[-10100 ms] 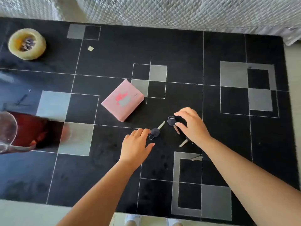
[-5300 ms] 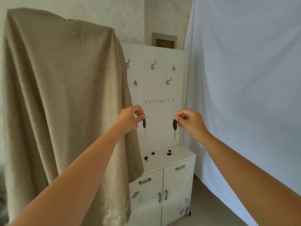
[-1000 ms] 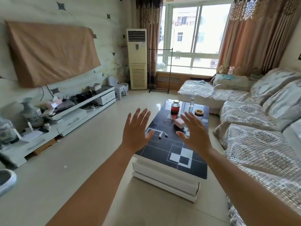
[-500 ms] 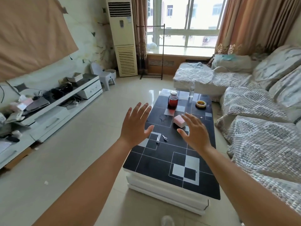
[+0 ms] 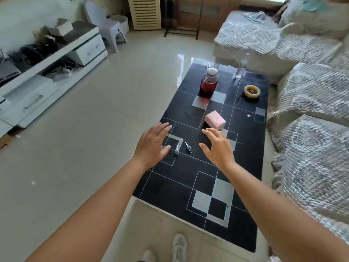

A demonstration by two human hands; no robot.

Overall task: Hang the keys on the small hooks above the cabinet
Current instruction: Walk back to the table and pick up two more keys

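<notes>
bare tabletop (image 5: 190, 178) around keys (image 5: 182, 149)

2 small keys with dark rounded heads and pale metal blades lie flat, just beside each other but apart, on the black patterned table (image 5: 243, 186), the left key (image 5: 177, 151) pointing almost straight away, the right key (image 5: 188, 147) angled up-left with a ring at its head.

Red-liquid jar (image 5: 209, 84), pink packet (image 5: 215, 120), yellow ashtray (image 5: 251, 91), quilted sofa (image 5: 309, 103)
</notes>
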